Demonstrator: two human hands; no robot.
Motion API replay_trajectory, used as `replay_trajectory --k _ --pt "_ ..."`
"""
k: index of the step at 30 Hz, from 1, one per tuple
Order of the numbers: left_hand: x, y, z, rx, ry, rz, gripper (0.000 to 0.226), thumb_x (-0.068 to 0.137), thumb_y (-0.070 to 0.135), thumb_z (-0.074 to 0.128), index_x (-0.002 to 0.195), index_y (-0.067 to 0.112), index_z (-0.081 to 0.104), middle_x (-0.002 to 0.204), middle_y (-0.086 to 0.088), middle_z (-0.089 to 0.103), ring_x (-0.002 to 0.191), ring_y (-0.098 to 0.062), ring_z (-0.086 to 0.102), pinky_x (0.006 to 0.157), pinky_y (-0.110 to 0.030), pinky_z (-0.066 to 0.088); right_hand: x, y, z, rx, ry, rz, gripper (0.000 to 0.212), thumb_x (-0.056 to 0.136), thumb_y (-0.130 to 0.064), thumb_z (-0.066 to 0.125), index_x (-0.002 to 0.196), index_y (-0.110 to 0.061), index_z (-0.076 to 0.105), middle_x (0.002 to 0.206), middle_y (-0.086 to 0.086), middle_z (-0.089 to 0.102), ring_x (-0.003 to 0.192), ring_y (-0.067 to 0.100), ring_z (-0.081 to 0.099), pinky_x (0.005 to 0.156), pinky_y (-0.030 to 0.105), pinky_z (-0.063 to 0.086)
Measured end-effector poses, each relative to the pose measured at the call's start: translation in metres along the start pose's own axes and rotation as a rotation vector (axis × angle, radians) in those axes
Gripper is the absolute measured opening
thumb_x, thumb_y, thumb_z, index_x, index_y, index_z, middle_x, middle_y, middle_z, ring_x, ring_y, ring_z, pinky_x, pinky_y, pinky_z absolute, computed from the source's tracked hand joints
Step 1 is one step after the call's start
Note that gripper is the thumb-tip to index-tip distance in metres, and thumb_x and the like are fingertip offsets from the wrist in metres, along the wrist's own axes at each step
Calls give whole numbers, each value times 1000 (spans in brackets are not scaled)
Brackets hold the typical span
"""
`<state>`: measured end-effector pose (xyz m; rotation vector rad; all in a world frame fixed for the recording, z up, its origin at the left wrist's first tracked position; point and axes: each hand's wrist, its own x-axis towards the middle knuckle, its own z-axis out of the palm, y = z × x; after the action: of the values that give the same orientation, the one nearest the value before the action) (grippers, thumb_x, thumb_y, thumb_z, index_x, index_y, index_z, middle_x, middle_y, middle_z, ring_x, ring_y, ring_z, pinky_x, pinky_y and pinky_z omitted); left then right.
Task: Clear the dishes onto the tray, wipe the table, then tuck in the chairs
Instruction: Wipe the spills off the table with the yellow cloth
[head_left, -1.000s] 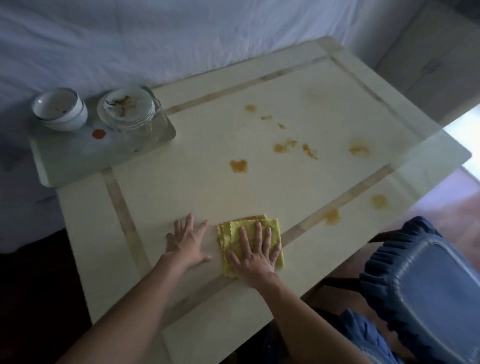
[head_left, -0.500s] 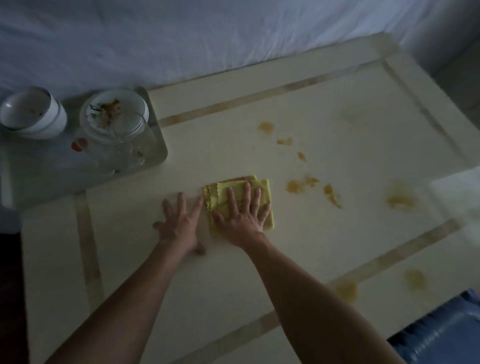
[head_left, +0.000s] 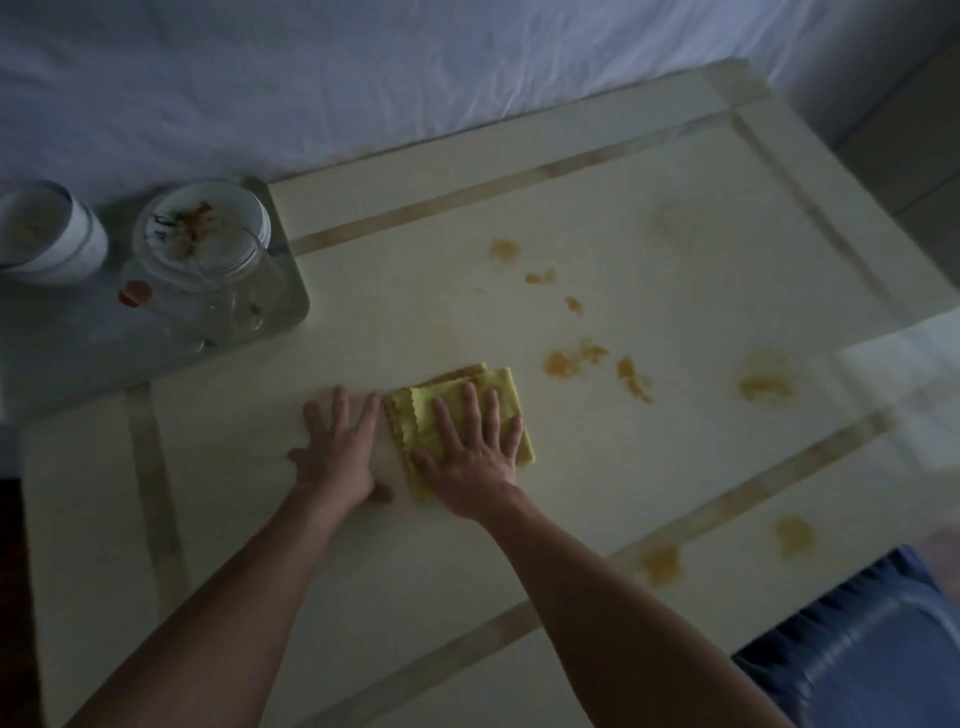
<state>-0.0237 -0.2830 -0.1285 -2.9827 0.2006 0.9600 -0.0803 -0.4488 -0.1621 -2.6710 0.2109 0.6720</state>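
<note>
A folded yellow cloth (head_left: 498, 395) lies flat on the cream table (head_left: 649, 187), and my right hand (head_left: 475, 447) presses down on it with fingers spread. My left hand (head_left: 340, 447) rests flat on the bare tabletop just left of the cloth, holding nothing. Orange stains (head_left: 574, 358) dot the table to the right of the cloth, with more near the front right band. At the back left a grey tray (head_left: 291, 291) holds a white bowl (head_left: 49, 231), a dirty plate (head_left: 202, 223) and a clear glass (head_left: 218, 301).
A white sheet (head_left: 363, 78) hangs behind the table. A blue-covered chair (head_left: 872, 654) stands at the front right corner. Pale floor shows at the far right.
Both hands and the cloth have slid away from me across the table, over the spot where one orange stain was. The view has shifted left and closer.
</note>
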Motion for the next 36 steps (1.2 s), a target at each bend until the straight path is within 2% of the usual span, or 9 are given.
replay_trajectory --k 4,7,12,18,25,31,36 --pt "-14 3 9 4 -3 25 111 76 44 78 154 36 -1 162 -4 -15 147 -44 -3 102 -64 39 -31 10 12 -6 -18 48 77 91 -74 20 153 -43 -14 157 -2 -38 139 27 -43 111 61 -25" --pt "-37 4 21 -19 -62 65 120 69 50 82 154 36 -2 162 -4 -18 147 -44 -7 105 -64 35 -64 16 27 17 -21 104 77 91 -74 20 152 -43 -15 157 -3 -39 139 27 -43 110 60 -26" --pt "-90 22 51 79 -160 170 131 62 56 83 153 38 -9 160 -8 -26 146 -46 -15 102 -71 33 -118 22 48 84 -38 210 79 90 -76 23 152 -45 -15 157 -4 -39 139 25 -43 109 59 -28" --pt "-130 72 85 110 -184 292 111 73 54 72 154 39 -1 160 -7 -25 145 -48 -15 104 -71 30 -177 41 66 178 -56 324 80 89 -77 22 150 -46 -19 151 -5 -47 135 24 -48 109 58 -29" --pt "-145 103 87 174 -199 321 134 62 51 85 153 35 -11 160 -14 -21 145 -52 -10 105 -69 32 -211 88 66 311 -30 461 82 87 -81 23 149 -47 -20 146 -8 -51 134 21 -49 109 56 -29" --pt "-154 133 93 233 -203 422 131 63 55 83 152 40 -12 161 -9 -22 146 -47 -14 107 -69 27 -207 116 55 373 20 482 81 89 -77 24 150 -45 -19 143 -8 -52 133 23 -50 110 57 -28" --pt "-152 173 97 226 -200 382 138 62 56 83 151 32 -20 161 -9 -19 145 -49 -11 106 -68 30 -201 146 37 408 32 511 81 89 -78 23 150 -46 -19 150 -5 -48 134 23 -49 112 58 -25"
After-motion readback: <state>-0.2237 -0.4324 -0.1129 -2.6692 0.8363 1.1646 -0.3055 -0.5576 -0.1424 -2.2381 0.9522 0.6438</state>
